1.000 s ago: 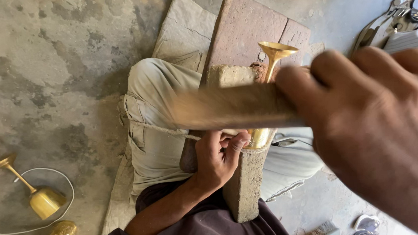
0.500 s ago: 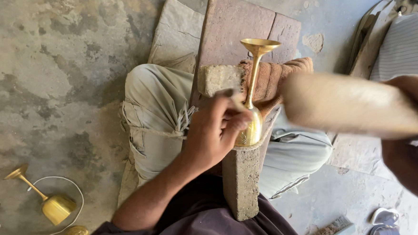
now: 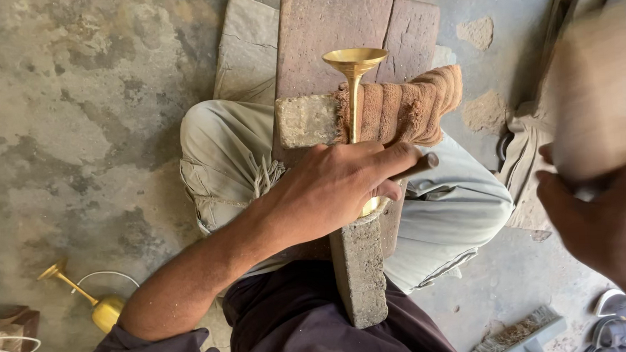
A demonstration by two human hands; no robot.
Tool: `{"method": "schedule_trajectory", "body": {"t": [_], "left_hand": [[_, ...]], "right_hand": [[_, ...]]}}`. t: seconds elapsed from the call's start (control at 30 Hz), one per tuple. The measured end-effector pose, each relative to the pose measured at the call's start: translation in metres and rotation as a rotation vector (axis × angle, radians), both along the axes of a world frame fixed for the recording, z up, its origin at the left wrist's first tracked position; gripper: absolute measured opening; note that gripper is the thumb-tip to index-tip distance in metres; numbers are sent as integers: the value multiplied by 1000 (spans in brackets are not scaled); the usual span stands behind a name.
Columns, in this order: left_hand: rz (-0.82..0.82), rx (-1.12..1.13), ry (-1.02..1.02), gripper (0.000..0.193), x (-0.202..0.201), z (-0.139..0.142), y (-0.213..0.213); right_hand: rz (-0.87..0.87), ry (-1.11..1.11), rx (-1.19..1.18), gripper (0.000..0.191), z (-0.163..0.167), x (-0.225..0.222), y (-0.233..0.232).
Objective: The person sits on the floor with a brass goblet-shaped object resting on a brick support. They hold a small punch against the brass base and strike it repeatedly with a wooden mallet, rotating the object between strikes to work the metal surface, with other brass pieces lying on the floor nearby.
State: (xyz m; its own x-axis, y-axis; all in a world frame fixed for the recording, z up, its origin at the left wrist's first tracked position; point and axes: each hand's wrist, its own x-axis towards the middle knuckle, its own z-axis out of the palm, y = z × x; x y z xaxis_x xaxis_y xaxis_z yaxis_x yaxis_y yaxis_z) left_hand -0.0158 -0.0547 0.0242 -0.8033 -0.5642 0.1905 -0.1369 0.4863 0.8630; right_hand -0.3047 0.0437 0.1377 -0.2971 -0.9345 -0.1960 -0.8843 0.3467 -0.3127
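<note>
The right hand [image 3: 608, 225] is up close and blurry, its grip shut on a pale wooden mallet [image 3: 594, 90] lifted high. The left hand [image 3: 331, 189] grips the brass goblet [image 3: 355, 88] and a thin metal rod [image 3: 423, 164], pressing the goblet onto the stone block [image 3: 359, 266] so it stays put. A brown cloth [image 3: 409, 103] pads the goblet's stem.

Golden brass goblet [image 3: 355, 88]; ribbed rust-brown cloth [image 3: 402, 107]; grey stone block [image 3: 360, 266]; reddish slab [image 3: 334, 32]

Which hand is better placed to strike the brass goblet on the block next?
The right hand, probably. It is raised at the right edge with a blurred wooden mallet in its grip. The left hand is wrapped around the brass goblet and pins it on the stone block.
</note>
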Motion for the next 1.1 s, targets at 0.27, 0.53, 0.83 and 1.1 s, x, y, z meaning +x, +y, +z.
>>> {"method": "schedule_trajectory", "body": {"t": [0.27,0.53,0.83,1.1], "left_hand": [[24,-25,-85,44,4,3,8],[81,-57,68,52,10,-1,12],[112,-77,109,51,8,-8,16],[204,-33,193,35,13,-12,27]], "right_hand": [[226,-94,-207,37,2,17,-11],[213,-60,-175,36,7,18,-8],[137,30,-105,22,15,23,-11],[464,498,-76,44,35,36,-15]]}}
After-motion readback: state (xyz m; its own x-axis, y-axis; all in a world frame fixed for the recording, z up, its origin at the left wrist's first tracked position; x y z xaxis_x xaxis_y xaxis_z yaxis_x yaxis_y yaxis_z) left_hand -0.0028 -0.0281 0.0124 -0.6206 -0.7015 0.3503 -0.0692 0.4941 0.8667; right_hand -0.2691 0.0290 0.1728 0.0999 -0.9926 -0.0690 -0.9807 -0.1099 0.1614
